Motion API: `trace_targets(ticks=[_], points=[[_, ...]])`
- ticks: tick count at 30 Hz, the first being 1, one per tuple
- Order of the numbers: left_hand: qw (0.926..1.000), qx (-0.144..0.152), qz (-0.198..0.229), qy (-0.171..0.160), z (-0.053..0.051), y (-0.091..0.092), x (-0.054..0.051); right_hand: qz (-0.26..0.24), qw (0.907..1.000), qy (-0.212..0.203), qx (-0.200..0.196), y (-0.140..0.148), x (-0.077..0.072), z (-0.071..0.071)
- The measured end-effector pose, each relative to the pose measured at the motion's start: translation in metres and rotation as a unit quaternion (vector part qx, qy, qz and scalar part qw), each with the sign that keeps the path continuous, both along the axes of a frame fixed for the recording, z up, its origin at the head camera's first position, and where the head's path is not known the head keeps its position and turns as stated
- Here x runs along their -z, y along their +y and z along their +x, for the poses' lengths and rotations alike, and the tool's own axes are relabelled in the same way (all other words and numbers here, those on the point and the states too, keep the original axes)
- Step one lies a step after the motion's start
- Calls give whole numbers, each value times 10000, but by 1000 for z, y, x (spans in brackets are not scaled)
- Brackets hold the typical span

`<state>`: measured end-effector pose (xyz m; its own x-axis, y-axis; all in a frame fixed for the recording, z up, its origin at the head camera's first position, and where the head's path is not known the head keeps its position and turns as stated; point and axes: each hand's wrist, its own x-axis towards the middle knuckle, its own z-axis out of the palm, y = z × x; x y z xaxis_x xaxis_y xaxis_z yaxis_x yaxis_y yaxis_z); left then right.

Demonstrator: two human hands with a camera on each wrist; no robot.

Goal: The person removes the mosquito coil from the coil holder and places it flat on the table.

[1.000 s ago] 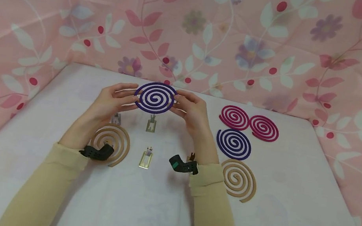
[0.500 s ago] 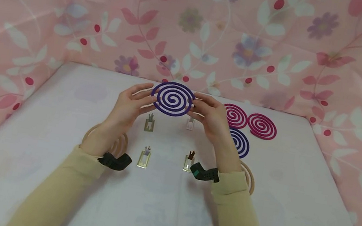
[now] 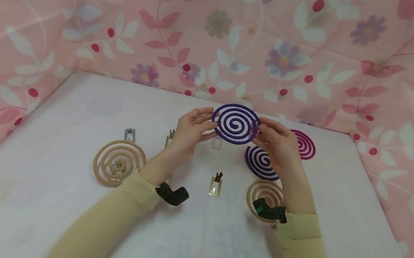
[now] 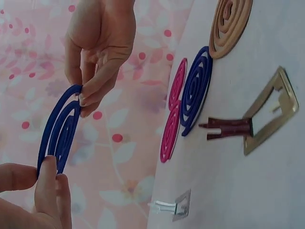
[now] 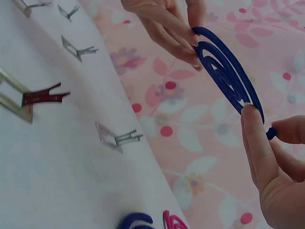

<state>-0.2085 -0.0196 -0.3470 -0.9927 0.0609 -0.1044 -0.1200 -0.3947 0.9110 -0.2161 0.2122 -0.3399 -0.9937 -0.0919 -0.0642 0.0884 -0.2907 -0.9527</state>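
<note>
A dark blue mosquito coil (image 3: 235,125) is held up above the table, its flat face toward the head camera. My left hand (image 3: 190,133) pinches its left edge between thumb and fingers. The opposite edge is pinched by my right hand (image 3: 280,146). Below the coil are small metal coil stands with upright prongs: a gold one with brown prongs (image 3: 215,187) and a silver one (image 3: 217,143). Another stand (image 3: 169,139) is partly hidden behind my left hand. A tan coil (image 3: 119,163) lies at left, a stand showing through its middle.
On the right side lie a blue coil (image 3: 261,162), a tan coil (image 3: 255,196) partly behind my right wrist, and two pink coils (image 4: 170,136), one hidden in the head view. A silver stand (image 3: 129,135) is behind the left tan coil. Floral cloth (image 3: 212,47) hangs behind the table.
Both hands have carried the blue coil rightward across the table, keeping it raised. The left tan coil and the silver stand behind it have come into fuller view.
</note>
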Motion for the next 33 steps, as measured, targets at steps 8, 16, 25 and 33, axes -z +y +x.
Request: trace_targets(ticks=[8, 16, 25, 33], points=[[9994, 107, 324, -16, -1, 51, 2, -60, 9997, 162, 180, 49, 5, 11], [9980, -88, 574, -249, 4, 105, 11, 390, 9986, 190, 304, 100, 2, 16], [9942, -520, 907, -248, 12, 152, 21, 330, 9989, 317, 47, 143, 9, 18], [9878, -1086, 1094, -226, 14, 182, 42, -108, 9991, 334, -243, 168, 22, 17]])
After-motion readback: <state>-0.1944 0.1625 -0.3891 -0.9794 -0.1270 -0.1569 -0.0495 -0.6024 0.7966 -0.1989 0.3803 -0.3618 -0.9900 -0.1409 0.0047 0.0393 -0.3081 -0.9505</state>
